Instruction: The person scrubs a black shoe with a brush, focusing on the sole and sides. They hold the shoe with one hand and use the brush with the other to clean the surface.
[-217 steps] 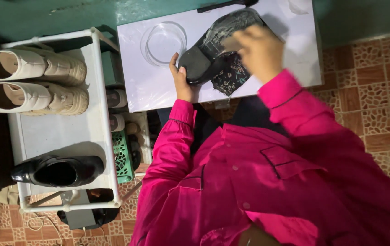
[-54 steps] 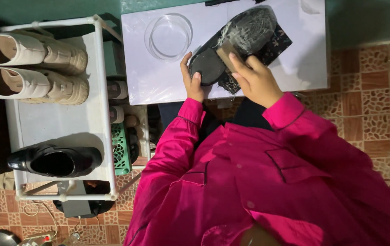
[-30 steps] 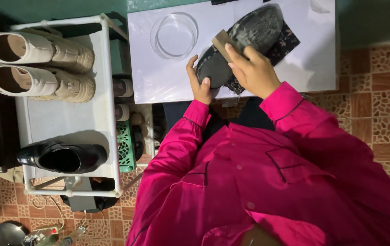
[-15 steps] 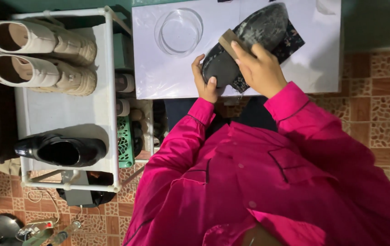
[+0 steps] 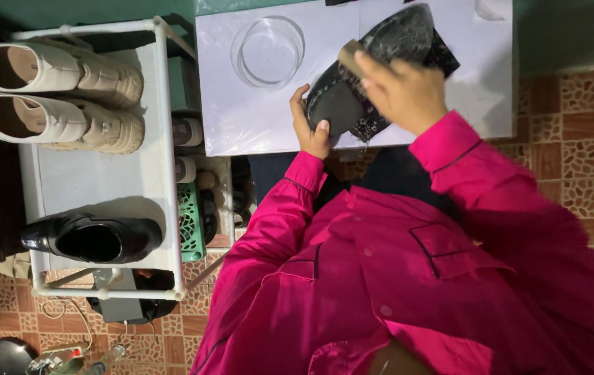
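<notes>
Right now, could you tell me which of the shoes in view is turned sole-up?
The black shoe held over the white table; the left hand grips its heel. The rack's shoes sit openings-up.

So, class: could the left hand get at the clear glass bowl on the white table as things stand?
Probably yes, but not freely: the left hand has a grip on the black shoe. The bowl sits just beyond it on the table, with nothing between, so it would first have to let go.
</notes>
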